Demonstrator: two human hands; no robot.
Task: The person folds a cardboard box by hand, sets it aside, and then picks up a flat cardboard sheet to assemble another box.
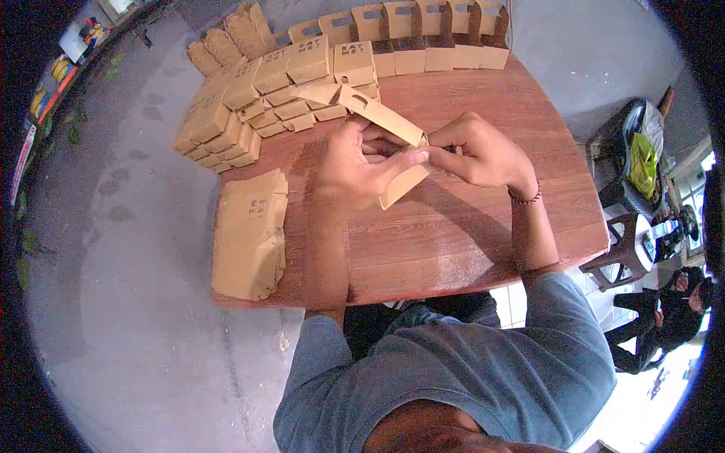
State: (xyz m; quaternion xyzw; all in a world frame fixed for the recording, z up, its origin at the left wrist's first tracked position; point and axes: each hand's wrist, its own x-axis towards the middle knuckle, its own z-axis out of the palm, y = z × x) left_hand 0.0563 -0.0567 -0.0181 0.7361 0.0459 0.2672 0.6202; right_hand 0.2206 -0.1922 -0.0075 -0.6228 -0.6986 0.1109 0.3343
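Note:
Above the middle of the wooden table, my left hand (361, 162) is closed around a partly folded brown cardboard box (389, 121). The box is tilted, and a handle cut-out shows in its upper panel. At the box's right end, my right hand (479, 151) pinches a flap, its thumb and fingertips close to my left thumb. My fingers hide part of the box. To the left of my forearm lies a stack of flat brown cardboard blanks (245, 234) with dark print on top.
Folded "EAT ME!" boxes (310, 60) are piled at the table's back left. Open boxes with handle cut-outs (404, 23) line the far edge. A stool (623, 245) and a black crate (630, 155) stand off to the right, with a person (672, 317) beyond.

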